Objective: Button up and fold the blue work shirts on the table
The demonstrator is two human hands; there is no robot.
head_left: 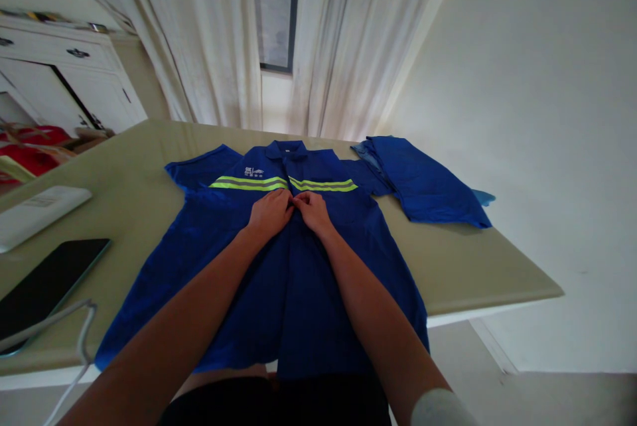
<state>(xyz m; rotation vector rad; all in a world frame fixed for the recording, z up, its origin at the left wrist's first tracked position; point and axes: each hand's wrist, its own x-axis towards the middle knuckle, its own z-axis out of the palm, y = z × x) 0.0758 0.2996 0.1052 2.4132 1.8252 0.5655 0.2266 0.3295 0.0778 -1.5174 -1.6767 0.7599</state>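
Note:
A blue short-sleeved work shirt lies face up on the table, collar at the far end, with a yellow-green reflective stripe across the chest and a white logo on one side. Its lower hem hangs over the near table edge. My left hand is closed on the front placket, just below the stripe. Close beside it, my right hand pinches the same placket, the fingertips of both hands almost meeting. Any button between the fingers is hidden.
Folded blue cloth lies at the table's right side, touching the shirt's sleeve. On the left are a white box-like device, a phone and a white cable. Curtains and a white cabinet stand behind the table.

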